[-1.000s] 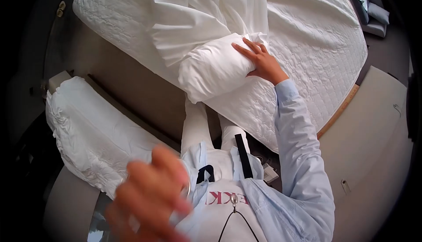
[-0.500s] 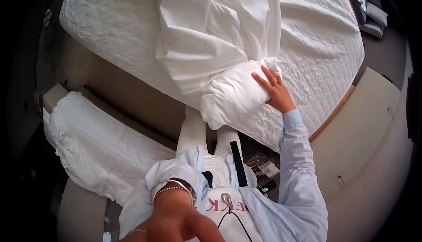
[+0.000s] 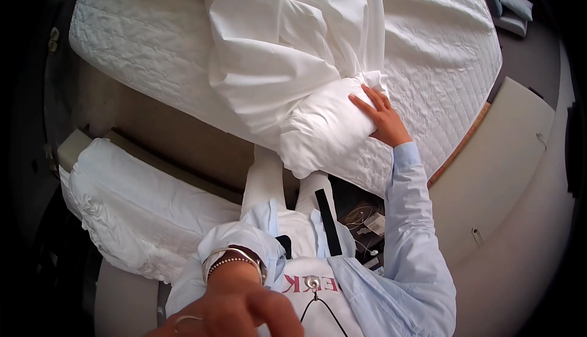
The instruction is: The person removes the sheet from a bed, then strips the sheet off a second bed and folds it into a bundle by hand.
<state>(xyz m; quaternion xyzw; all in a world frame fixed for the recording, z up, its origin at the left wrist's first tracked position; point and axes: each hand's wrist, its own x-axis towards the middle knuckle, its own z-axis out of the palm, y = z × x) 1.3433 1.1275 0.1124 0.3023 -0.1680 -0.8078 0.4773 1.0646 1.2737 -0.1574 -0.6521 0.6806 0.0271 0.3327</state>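
Note:
A puffy white bundle (image 3: 324,126), pillow-like, lies at the near edge of the bed against my knees. My right hand (image 3: 386,120) rests on its right side, fingers stretched out and spread over the cloth. Running away from the bundle up the bed is a loose white sheet (image 3: 263,37) in deep folds. I cannot tell whether bundle and sheet are one piece. Close to the camera at the bottom is my left hand (image 3: 235,309), raised, with bracelets and a ring. Its fingertips are cut off by the frame, and nothing held in it shows.
Under the sheet is a quilted white mattress (image 3: 134,43). White bedding (image 3: 140,208) lies heaped over a bench at the left. Cables and small items (image 3: 367,221) sit on a dark surface by my right knee. A pale panel (image 3: 495,153) stands at the right.
The view has shifted slightly, moving the bed a little up and left. My left hand has dropped slightly lower in the frame. My right hand stays on the bundle.

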